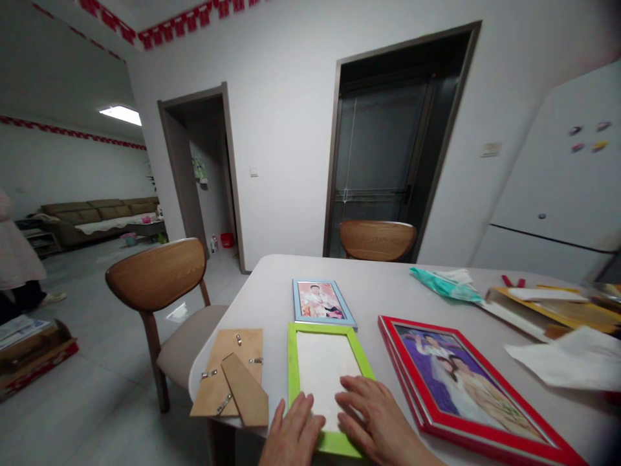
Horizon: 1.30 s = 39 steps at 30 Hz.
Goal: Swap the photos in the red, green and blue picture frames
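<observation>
Left hand (294, 432) and right hand (376, 417), both open, flat on green frame (295, 362) at desk's (388, 291) near edge, red frame (466, 424) beside.

Head camera looks forward, slightly down, close over the table (388, 291).

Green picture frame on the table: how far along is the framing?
Done: the brown backing board lies off, beside the lime-green plastic frame. In hand: left hand and right hand press a white sheet inside it. Left: backing not refitted.
</observation>
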### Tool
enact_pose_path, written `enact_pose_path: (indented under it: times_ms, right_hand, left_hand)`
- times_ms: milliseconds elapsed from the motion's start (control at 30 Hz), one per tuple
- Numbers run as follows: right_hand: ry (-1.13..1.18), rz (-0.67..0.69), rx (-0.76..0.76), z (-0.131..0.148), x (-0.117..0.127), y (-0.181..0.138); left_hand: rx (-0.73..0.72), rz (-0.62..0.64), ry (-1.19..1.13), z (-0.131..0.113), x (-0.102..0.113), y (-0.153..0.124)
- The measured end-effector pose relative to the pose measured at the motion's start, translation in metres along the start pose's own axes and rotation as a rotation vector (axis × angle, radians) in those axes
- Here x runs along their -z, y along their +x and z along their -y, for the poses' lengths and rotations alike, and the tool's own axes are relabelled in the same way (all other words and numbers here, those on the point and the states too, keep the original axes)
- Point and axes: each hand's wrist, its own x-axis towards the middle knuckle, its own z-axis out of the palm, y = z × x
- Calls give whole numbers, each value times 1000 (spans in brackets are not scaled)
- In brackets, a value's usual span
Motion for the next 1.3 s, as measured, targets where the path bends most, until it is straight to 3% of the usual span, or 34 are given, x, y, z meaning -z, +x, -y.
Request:
enact_pose_path:
  times_ms: [133,233,333,433,500,600,767,867,967,1167,1300]
  right_hand:
    - [147,-26,28,41,-3,15]
    - [249,-21,109,83,-18,39]
    - [220,31,84,115,-43,64]
    - [224,62,58,129,-60,79]
    - [274,19,75,129,-54,80]
    - [338,-62,114,114,-21,67]
    - [353,-100,12,54,28,16]
    - [279,-61,-110,19,27,-9]
    - [214,-35,-158,1,17,-16]
    - [80,-93,-132,-5,-1,-7]
    - [-23,-122,-113,-7,-8,-6]
  left_hand:
    - [336,-266,130,44,25,-43]
    - [518,-311,148,85,27,-70]
    - [568,-310,118,112,19,-83]
    - [558,-327,112,120,18,-85]
    - [523,-360,112,114,24,-80]
    - [399,-453,120,87,36,-57]
    - [161,-473,35,20,27,-1]
    - [128,-399,-29,-7,7,19]
    - [170,-285,-77,-18,-4,28]
    - [267,-42,-139,-25,6,36]
    - [267,14,-134,-27,8,32]
